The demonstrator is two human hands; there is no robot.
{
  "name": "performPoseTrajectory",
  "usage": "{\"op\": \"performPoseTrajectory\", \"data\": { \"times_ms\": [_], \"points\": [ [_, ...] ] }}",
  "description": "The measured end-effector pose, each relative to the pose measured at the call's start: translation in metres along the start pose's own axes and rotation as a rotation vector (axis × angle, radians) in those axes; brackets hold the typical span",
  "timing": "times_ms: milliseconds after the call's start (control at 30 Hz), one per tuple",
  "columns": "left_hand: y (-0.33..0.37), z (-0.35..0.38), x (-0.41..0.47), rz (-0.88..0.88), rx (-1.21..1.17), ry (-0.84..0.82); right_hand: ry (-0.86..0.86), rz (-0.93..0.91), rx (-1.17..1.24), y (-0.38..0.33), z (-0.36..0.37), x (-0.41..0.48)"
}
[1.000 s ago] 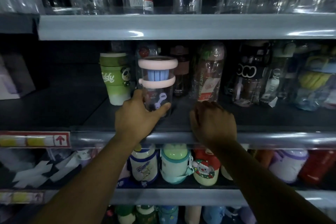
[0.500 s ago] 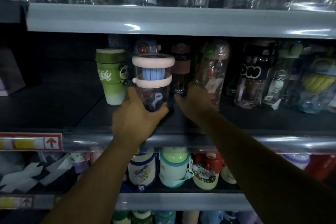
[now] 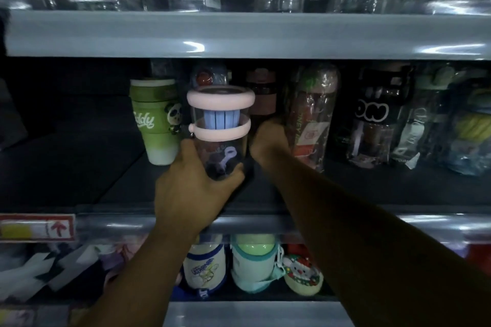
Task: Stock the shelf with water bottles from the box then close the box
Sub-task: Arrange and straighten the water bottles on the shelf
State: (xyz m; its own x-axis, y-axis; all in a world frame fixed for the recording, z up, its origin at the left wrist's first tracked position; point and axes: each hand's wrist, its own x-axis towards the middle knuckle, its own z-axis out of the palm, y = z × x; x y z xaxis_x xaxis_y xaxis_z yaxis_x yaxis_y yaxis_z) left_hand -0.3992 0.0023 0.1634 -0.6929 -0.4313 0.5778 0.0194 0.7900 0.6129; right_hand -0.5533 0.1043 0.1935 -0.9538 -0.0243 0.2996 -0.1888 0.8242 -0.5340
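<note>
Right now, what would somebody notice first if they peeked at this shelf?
Probably the clear bottle with pink rings, held up in the middle by the left hand. Beside it on the left stands a green panda cup. The right hand reaches in past it toward a plastic-wrapped bottle further back.

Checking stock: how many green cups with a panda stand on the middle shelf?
1: the green panda cup stands at the row's left end, beside the pink-ringed bottle in the left hand. More may hide behind.
</note>
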Motion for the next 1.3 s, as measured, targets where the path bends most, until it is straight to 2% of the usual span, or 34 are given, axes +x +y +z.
{"op": "performPoseTrajectory", "data": {
  "times_ms": [167, 233, 500, 700, 767, 833, 900, 967, 1300],
  "points": [
    [0.001, 0.001, -0.001, 0.008, 0.012, -0.003, 0.06, -0.026, 0.076, 0.002, 0.02, 0.007],
    [0.001, 0.0, 0.0, 0.003, 0.019, -0.017, 0.055, 0.035, 0.258, 0.002, 0.024, 0.013],
    [0.001, -0.001, 0.0, 0.008, 0.024, -0.032, 0.067, -0.016, 0.117, 0.004, 0.016, 0.011],
    [0.0, -0.002, -0.001, 0.023, 0.008, -0.029, -0.12, -0.067, 0.104, 0.014, -0.035, -0.022],
    [0.001, -0.002, 0.0, 0.021, 0.007, -0.047, -0.137, -0.11, 0.261, 0.027, -0.046, -0.041],
    [0.001, -0.003, 0.0, 0.027, 0.016, -0.064, -0.219, -0.108, 0.642, 0.036, -0.049, -0.063],
    [0.0, -0.003, 0.0, 0.033, 0.001, -0.079, -0.257, -0.186, 0.839, 0.044, -0.051, -0.081],
    [-0.001, -0.004, 0.001, 0.037, -0.015, -0.098, -0.261, -0.267, 0.803, 0.041, -0.051, -0.09],
    [-0.003, -0.012, -0.001, 0.175, -0.128, -0.192, -0.168, -0.267, 0.793, 0.021, -0.038, -0.08]
  ]
}}
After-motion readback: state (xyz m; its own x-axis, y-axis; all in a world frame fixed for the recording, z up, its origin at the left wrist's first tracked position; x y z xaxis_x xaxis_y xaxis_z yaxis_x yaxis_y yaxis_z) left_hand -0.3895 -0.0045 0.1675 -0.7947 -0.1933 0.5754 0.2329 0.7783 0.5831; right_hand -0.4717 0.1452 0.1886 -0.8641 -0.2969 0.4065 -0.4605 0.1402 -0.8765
